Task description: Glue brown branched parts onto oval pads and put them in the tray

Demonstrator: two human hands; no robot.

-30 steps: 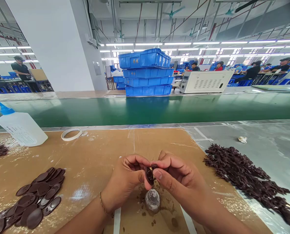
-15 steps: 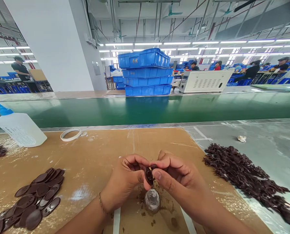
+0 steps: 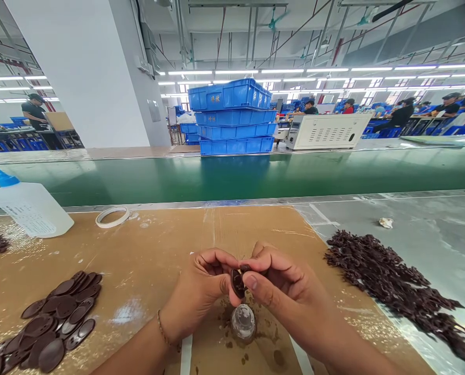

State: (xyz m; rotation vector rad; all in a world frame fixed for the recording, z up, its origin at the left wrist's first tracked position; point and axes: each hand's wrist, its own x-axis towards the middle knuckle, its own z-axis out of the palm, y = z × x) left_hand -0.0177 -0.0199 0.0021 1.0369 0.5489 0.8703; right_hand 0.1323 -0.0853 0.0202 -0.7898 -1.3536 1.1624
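Note:
My left hand [image 3: 205, 286] pinches a dark brown oval disc [image 3: 237, 284] between thumb and fingers, its face tilted toward the right. Thumb and forefinger of my right hand [image 3: 279, 281] close on a small dark brown piece [image 3: 245, 268] at the disc's upper edge. Its exact shape is mostly hidden by the fingertips. Just below both hands, a small clear glass jar [image 3: 243, 323] stands on the brown board, with dark drips around it. To the left lies a heap of similar oval discs [image 3: 52, 317]; to the right, a long pile of small dark branching pieces [image 3: 389, 281].
A white squeeze bottle with a blue nozzle [image 3: 31, 208] leans at far left, near a tape roll [image 3: 112, 217]. Beyond the brown board [image 3: 170, 229] runs a green conveyor belt [image 3: 158, 177]. Stacked blue crates [image 3: 236, 117] and a white vented box [image 3: 330, 131] stand behind it.
Both hands hold nearly the same pose, disc and small piece still together. The whole view has shifted very slightly.

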